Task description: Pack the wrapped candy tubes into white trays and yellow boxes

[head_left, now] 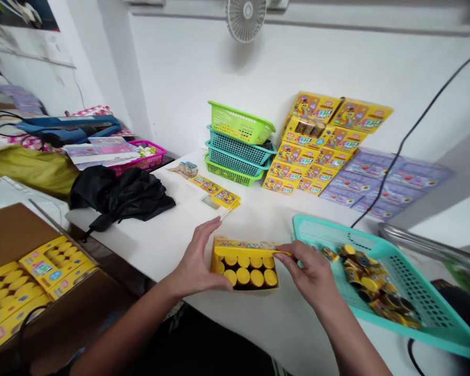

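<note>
A small yellow display box (244, 246) lies on the white table in front of me, filled with several yellow-capped tubs (243, 273). My left hand (199, 259) rests against the box's left side, fingers stretched out along it. My right hand (312, 272) pinches the box's yellow lid flap at its right end. Just right of that hand, a teal basket (415, 292) holds several loose yellow and dark tubs (370, 284).
A cardboard carton (11, 235) of filled yellow boxes sits at lower left. Stacked green and teal baskets (237, 143), piles of yellow boxes (321, 141) and purple flat packs (384, 180) line the wall. A black bag (121, 193) and flat yellow cards (217, 192) lie on the table.
</note>
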Demonstrator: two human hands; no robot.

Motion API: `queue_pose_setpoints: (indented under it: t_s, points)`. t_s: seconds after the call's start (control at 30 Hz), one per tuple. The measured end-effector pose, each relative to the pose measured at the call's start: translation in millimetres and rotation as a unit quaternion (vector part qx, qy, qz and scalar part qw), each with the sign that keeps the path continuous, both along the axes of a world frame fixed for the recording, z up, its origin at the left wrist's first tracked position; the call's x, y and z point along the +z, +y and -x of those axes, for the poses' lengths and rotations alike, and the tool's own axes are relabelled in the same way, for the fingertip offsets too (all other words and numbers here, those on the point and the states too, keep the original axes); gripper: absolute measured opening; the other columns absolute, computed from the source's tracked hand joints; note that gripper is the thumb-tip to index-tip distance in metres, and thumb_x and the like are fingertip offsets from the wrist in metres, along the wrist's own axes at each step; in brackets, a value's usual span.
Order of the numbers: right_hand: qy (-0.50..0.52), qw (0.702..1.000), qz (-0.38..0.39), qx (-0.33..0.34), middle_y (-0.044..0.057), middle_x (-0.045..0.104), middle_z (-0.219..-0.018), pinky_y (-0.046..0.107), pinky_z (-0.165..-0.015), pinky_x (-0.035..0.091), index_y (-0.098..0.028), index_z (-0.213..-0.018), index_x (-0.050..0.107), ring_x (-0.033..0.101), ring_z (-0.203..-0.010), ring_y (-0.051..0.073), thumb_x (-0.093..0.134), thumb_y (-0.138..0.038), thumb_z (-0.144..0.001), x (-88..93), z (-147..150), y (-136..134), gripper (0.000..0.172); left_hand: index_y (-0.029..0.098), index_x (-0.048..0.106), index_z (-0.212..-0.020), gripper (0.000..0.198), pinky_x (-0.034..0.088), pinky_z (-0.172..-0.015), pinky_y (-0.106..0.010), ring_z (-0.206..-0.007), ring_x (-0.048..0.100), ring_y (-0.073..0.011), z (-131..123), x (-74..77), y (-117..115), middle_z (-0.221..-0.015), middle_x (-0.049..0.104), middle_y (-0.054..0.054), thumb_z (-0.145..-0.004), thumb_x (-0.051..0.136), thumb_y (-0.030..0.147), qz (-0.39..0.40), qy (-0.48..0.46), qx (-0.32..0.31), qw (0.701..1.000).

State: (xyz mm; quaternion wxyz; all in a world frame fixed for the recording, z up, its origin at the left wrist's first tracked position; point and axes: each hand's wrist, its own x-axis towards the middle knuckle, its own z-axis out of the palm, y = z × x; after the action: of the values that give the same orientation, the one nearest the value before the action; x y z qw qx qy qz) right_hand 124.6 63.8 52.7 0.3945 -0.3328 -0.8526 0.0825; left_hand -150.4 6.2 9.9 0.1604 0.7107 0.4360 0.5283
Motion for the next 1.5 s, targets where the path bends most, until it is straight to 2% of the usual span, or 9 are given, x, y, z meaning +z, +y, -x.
queue_pose_setpoints:
  t_s: [0.1, 0.27, 0.47, 0.67, 0.77, 0.87, 1.07, 1.23, 1.5]
  points:
    - [0.003, 0.999, 0.035, 0.003, 0.0, 0.069, -0.079, 0.021, -0.063, 0.051, -0.022, -0.092, 0.068, 0.066, -0.072, 0.012, 0.059, -0.029, -0.092, 0.0, -3, -8, 0.011, 0.026, 0.02, -0.152, 0.131, 0.024, -0.114, -0.062, -0.142, 0.023, -0.042, 1, -27.0, -13, -0.155, 0.02, -0.019, -0.046, 0.085, 0.066, 0.075, -0.021, -0.039, 0.996]
    - [-0.035, 0.998, 0.056, 0.01, 0.0, 0.07, -0.082, 0.019, -0.055, 0.054, -0.025, -0.097, 0.068, 0.066, -0.065, 0.012, 0.061, -0.039, -0.089, -12.7, -13, -6, 0.018, 0.025, 0.019, -0.15, 0.127, 0.02, -0.118, -0.057, -0.142, 0.026, -0.039, -7, -51.5, 4, -0.152, 0.024, -0.019, -0.049, 0.085, 0.065, 0.062, -0.086, -0.053, 0.993]
    - [-0.07, 0.99, -0.114, -0.033, 0.01, 0.069, -0.102, 0.038, -0.074, 0.059, -0.023, -0.092, 0.067, 0.069, -0.09, 0.026, 0.064, -0.052, -0.08, -30.6, -20, 25, 0.032, 0.018, 0.045, -0.136, 0.115, 0.029, -0.114, -0.053, -0.138, 0.03, -0.0393, -2, -47.8, 44, -0.14, 0.04, -0.02, -0.041, 0.086, 0.068, 0.047, -0.046, -0.095, 0.993]
    - [-0.139, 0.984, -0.086, -0.066, 0.013, 0.069, -0.104, 0.04, -0.072, 0.06, -0.021, -0.094, 0.06, 0.07, -0.088, 0.027, 0.06, -0.053, -0.082, -24.4, -10, 29, 0.034, 0.019, 0.027, -0.146, 0.129, 0.032, -0.113, -0.051, -0.131, 0.043, -0.0351, -15, -55.2, 34, -0.144, 0.041, -0.02, -0.042, 0.088, 0.064, 0.088, -0.145, -0.061, 0.984]
    - [-0.145, 0.987, -0.071, -0.023, 0.015, 0.067, -0.113, 0.038, -0.076, 0.06, -0.021, -0.098, 0.058, 0.069, -0.094, 0.026, 0.061, -0.05, -0.081, -23.2, -3, 32, 0.034, 0.017, 0.042, -0.134, 0.108, 0.04, -0.106, -0.052, -0.13, 0.044, -0.0368, -22, -57.2, 21, -0.143, 0.042, -0.02, -0.048, 0.085, 0.067, 0.072, -0.165, 0.0, 0.984]
    - [-0.182, 0.983, 0.019, -0.006, 0.013, 0.069, -0.107, 0.039, -0.082, 0.058, -0.02, -0.101, 0.058, 0.068, -0.097, 0.027, 0.063, -0.049, -0.078, -17.2, 8, 38, 0.037, 0.016, 0.055, -0.118, 0.079, 0.046, -0.099, -0.048, -0.121, 0.052, -0.0333, -26, -51.3, 14, -0.131, 0.053, -0.019, -0.064, 0.075, 0.069, -0.001, -0.13, 0.017, 0.991]
    - [-0.248, 0.954, 0.161, 0.037, 0.009, 0.068, -0.114, 0.038, -0.087, 0.055, -0.022, -0.119, 0.056, 0.066, -0.101, 0.025, 0.063, -0.044, -0.079, 0.9, 34, 45, 0.047, 0.016, 0.062, -0.107, 0.054, 0.05, -0.091, -0.044, -0.104, 0.059, -0.0284, -25, -41.7, 16, -0.109, 0.063, -0.016, -0.08, 0.063, 0.063, -0.113, -0.033, 0.06, 0.991]
    - [-0.264, 0.952, 0.105, 0.111, 0.013, 0.06, -0.129, 0.043, -0.097, 0.049, -0.021, -0.136, 0.051, 0.058, -0.114, 0.026, 0.057, -0.045, -0.087, 3.0, 38, 37, 0.054, 0.016, 0.063, -0.109, 0.043, 0.051, -0.087, -0.042, -0.099, 0.06, -0.0263, -23, -46.1, 18, -0.106, 0.066, -0.014, -0.087, 0.06, 0.053, -0.119, -0.02, 0.063, 0.991]
    - [-0.294, 0.956, 0.005, 0.021, 0.02, 0.056, -0.129, 0.054, -0.098, 0.045, -0.012, -0.136, 0.051, 0.052, -0.115, 0.034, 0.058, -0.04, -0.09, -3.0, 44, 12, 0.055, 0.019, 0.063, -0.106, 0.041, 0.05, -0.094, -0.045, -0.11, 0.061, -0.0267, -21, -48.3, 27, -0.119, 0.064, -0.013, -0.078, 0.075, 0.046, -0.041, -0.065, 0.059, 0.995]
